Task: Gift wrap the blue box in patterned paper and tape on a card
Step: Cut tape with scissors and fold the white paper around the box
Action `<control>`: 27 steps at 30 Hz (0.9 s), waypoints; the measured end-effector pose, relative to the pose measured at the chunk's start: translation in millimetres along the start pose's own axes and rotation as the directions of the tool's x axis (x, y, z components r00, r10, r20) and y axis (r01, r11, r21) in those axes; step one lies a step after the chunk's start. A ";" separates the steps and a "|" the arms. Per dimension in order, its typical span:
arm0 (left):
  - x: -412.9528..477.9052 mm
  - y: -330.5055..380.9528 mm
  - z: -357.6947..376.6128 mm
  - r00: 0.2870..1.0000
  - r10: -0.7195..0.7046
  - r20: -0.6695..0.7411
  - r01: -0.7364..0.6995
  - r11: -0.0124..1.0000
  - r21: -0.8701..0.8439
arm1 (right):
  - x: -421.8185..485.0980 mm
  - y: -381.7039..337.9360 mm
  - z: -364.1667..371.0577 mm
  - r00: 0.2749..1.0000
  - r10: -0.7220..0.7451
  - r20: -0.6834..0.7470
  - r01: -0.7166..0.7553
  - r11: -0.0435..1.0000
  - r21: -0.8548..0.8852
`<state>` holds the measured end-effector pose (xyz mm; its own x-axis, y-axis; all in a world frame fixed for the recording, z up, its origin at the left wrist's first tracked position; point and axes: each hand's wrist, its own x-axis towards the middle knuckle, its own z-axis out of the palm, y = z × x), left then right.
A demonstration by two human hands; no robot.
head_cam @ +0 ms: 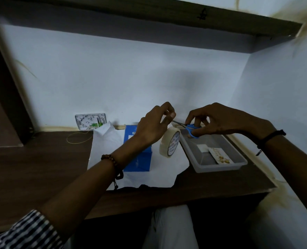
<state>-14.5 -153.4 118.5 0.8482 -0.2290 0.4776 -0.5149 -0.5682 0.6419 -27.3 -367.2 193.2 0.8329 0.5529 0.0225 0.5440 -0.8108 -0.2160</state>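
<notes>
Head view: the left grip [152, 126] pinches the loose end of the tape roll [169, 143], which hangs below it. The right grip [219, 121] holds blue scissors [192, 129], with the blades at that end. The box [137, 162] stands on paper [149, 175] on the table [32, 168]. The card [221, 157] lies in a tray [239, 160].

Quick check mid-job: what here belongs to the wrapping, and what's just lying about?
For the job: tape roll, scissors, blue box, paper under it, card in the clear tray, left hand, right hand.
Lying about: thin cord loop on the desk, patterned plate against the wall.
</notes>
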 end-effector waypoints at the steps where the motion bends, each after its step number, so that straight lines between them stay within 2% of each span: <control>1: -0.2 0.0 0.4 1.000 -0.010 0.005 0.010 1.000 -0.005 | -0.1 1.1 -0.1 1.000 -0.007 -0.002 0.007 1.000 -0.003; 9: -4.2 0.7 1.0 1.000 -0.011 0.011 0.012 0.995 -0.095 | 1.5 5.5 -2.1 1.000 -0.008 0.026 0.009 0.999 -0.045; 14: -11.0 -5.8 8.4 0.992 -0.086 0.098 0.116 0.921 -0.373 | 6.2 5.9 1.4 0.999 -0.003 0.048 0.005 0.998 -0.058; 16: -12.5 -8.7 12.4 0.989 -0.100 0.110 0.138 0.890 -0.434 | 7.6 6.1 5.3 0.999 0.009 0.041 -0.006 0.998 -0.067; 24: -20.1 -20.1 22.9 0.981 -0.122 0.148 0.178 0.861 -0.476 | 14.3 15.0 34.2 1.000 0.015 -0.002 -0.015 1.000 -0.017; 27: -21.3 -27.0 25.3 0.981 -0.121 0.149 0.179 0.854 -0.488 | 6.9 28.7 39.9 0.998 0.070 0.000 -0.070 0.997 0.036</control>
<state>-15.5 -153.2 75.8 0.9132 -0.2739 0.3017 -0.3484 -0.1409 0.9267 -10.0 -379.0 148.2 0.8688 0.4951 0.0073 0.4808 -0.8398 -0.2522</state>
